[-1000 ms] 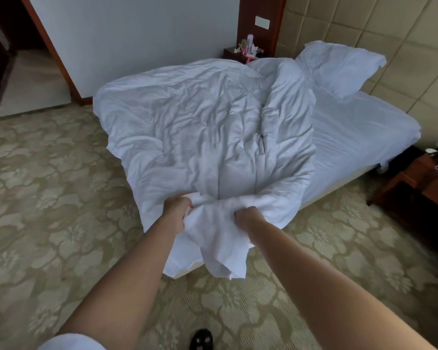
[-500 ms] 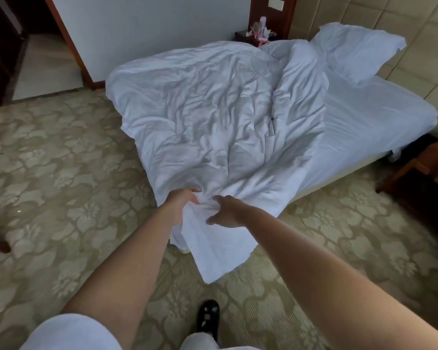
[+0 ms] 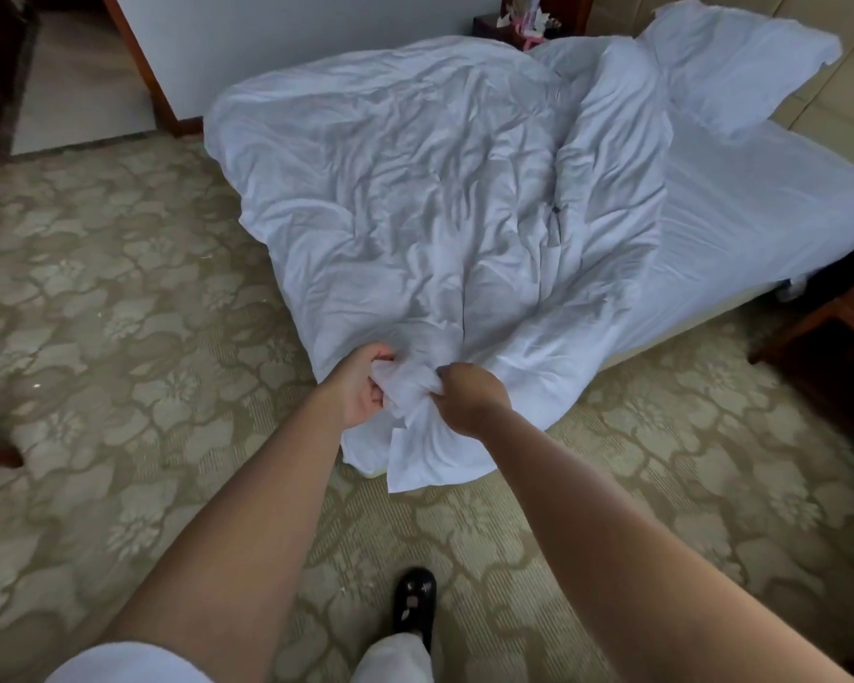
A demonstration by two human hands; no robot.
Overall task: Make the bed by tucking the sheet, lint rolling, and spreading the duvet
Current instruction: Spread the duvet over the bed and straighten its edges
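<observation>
Half a second ago the right hand [image 3: 469, 399] was open and reaching for the cloth; now it has closed on it, and the two hands sit closer together. The left hand [image 3: 361, 386] pinches a bunch of the white duvet [image 3: 415, 199] too, so both hands are clamped on the same corner, almost touching. That corner hangs off the foot of the bed [image 3: 627, 345], at about 6 o'clock from the middle of the duvet. I think the hands hold it there to get a good grip before pulling and shaking the duvet flat, because it is not spread yet. It lies all crumpled over the side of the bed toward 9 o'clock, with one long fold running up toward 12 o'clock. The smooth sheet [image 3: 740, 224] shows at 3 o'clock, and a pillow [image 3: 730, 56] leans at 1 o'clock. A black shoe [image 3: 413, 601] stands on the flowery carpet [image 3: 119, 337] at 6 o'clock. Some things are hard to see. The fingertips are buried in the cloth. The little nightstand [image 3: 509, 24] at 12 o'clock is cut off at the top, and the stuff on it is too small to make out. No lint roller shows anywhere.
</observation>
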